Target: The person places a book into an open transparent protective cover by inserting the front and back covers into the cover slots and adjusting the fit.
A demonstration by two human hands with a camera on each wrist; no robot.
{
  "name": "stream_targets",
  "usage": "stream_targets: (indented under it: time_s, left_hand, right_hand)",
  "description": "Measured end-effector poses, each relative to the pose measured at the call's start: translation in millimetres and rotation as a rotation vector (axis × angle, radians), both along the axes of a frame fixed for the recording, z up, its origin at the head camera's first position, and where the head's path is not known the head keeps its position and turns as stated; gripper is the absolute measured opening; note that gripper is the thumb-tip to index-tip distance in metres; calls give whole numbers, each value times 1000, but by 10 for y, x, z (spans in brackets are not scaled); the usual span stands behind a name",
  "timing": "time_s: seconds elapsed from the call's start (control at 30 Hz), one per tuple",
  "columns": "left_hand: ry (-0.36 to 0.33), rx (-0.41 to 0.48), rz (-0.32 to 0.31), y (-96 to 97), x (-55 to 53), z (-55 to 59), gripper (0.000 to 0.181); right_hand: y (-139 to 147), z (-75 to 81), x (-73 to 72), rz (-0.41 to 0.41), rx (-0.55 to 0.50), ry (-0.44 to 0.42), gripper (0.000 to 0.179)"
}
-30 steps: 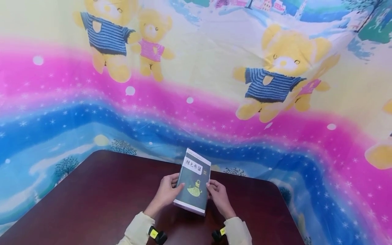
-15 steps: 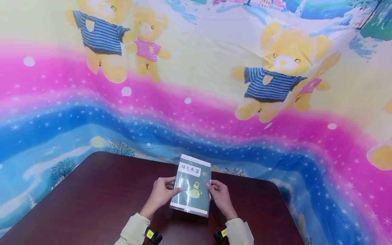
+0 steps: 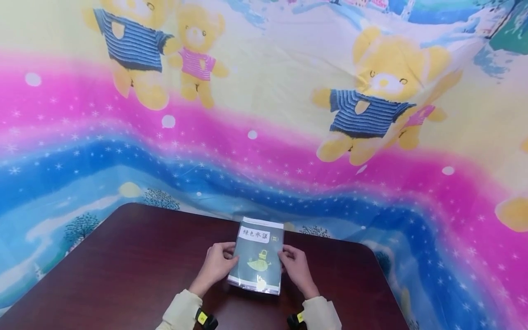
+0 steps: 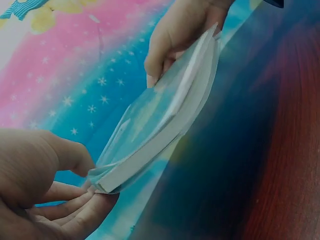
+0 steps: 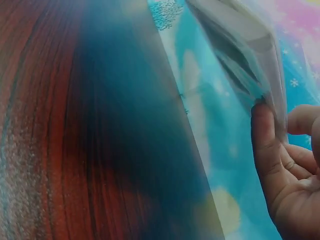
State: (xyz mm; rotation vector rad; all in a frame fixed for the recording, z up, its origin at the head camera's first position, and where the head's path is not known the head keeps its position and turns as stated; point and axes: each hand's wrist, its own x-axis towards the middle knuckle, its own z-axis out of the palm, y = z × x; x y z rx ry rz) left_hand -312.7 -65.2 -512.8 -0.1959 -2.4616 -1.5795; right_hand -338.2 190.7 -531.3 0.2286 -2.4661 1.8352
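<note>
A dark green book [image 3: 256,259] in a clear plastic cover faces up between both hands, with a white title label and a yellow-green drawing on its front. My left hand [image 3: 216,266] grips its left edge, thumb on the cover and fingers beneath. On the opposite edge my right hand [image 3: 298,268] pinches it in the same way. The left wrist view shows the white page edges of the book [image 4: 150,150] and its loose plastic sleeve. From the right wrist, the underside of the book [image 5: 250,45] shows, with fingertips pressed against it.
A glossy dark red-brown table [image 3: 136,256] with rounded corners lies below the book. Behind it hangs a cloth backdrop [image 3: 264,174] printed with teddy bears, snowflakes and trees, close to the table's far edge. Black wrist straps [image 3: 206,317] with yellow tags sit over pale sleeves.
The book has been straightened from a turned, slanted pose and lowered a little, its cover now facing more squarely up. Both hands keep their hold; the left has shifted slightly left.
</note>
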Motion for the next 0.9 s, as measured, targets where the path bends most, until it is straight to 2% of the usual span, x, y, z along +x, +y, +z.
stream_targets:
  time_s: [0.23,0.5,0.67,0.9]
  left_hand:
    - [-18,2,-2,10,-7,-57,41]
    - [-59,-50,-8,19,-27,-186,42]
    - [-59,-61,2,31,-59,-289,42]
    - [-48,-73,3,48,-74,-376,42]
  right_hand:
    - [20,-7,39,56,-17,-53,44]
    - [46,-66,54,139,39,-76,46]
    - [26,-137,20,137,72,-86,45]
    - [-1,-188,4,132,98,-96,45]
